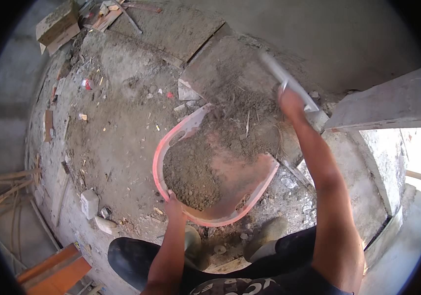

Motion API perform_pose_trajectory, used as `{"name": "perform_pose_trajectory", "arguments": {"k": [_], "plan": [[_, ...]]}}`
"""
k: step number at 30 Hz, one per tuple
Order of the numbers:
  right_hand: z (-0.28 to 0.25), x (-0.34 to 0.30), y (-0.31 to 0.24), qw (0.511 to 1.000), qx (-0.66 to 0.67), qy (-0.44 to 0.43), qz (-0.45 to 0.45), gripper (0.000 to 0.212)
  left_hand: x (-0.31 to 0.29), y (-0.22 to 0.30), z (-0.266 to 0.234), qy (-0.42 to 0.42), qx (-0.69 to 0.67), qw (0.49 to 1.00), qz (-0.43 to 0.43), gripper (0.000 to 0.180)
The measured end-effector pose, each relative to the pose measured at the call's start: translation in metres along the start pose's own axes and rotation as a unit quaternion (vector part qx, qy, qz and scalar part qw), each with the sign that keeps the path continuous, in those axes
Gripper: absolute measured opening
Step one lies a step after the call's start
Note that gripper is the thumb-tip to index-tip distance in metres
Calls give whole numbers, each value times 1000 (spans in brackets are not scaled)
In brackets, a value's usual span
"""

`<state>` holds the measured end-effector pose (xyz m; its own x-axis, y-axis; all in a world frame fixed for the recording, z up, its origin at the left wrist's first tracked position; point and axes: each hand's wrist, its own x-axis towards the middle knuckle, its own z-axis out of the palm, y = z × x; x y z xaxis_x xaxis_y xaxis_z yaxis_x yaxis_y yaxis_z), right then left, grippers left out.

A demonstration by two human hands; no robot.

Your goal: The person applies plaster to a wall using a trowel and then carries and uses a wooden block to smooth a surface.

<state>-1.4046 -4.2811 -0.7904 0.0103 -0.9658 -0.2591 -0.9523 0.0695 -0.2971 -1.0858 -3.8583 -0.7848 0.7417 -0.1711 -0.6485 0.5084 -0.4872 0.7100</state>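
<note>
A red-orange plastic tub (269,170) with handle holes sits on the floor in front of me, its open side toward the far wall. Loose grey mortar (190,177) lies in it and spills out past its far edge. My left hand (175,209) grips the near-left rim, fingers closed around it. Out to the right, my right hand (290,102) is wrapped around the handle of a long plastering trowel (284,76). The trowel's blade is blurred by motion and hangs close to the foot of the far wall, beyond the mortar.
A cardboard box (58,27) stands at the far left. White blocks (90,204) lie on the left, above an orange board (55,270). A concrete ledge (382,103) juts in at the right. My boots (267,236) are close behind the tub, with rubble scattered around.
</note>
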Motion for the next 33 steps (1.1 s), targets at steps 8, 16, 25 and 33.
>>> {"name": "perform_pose_trajectory", "arguments": {"k": [8, 16, 25, 33], "plan": [[17, 25, -41, 994, -56, -46, -79, 48, 3, -3, 0, 58, 46, 997, -14, 52], [-1, 133, -120, 993, -74, 32, -90, 46, 0, 6, 15, 94, 62, 993, -28, 56], [-30, 123, -111, 946, -149, -54, -282, 56, -3, 7, 10, 133, 117, 983, -50, 53], [11, 118, -147, 905, -207, -35, -370, 59, -5, 10, 8, 111, 129, 984, -57, 59]]}}
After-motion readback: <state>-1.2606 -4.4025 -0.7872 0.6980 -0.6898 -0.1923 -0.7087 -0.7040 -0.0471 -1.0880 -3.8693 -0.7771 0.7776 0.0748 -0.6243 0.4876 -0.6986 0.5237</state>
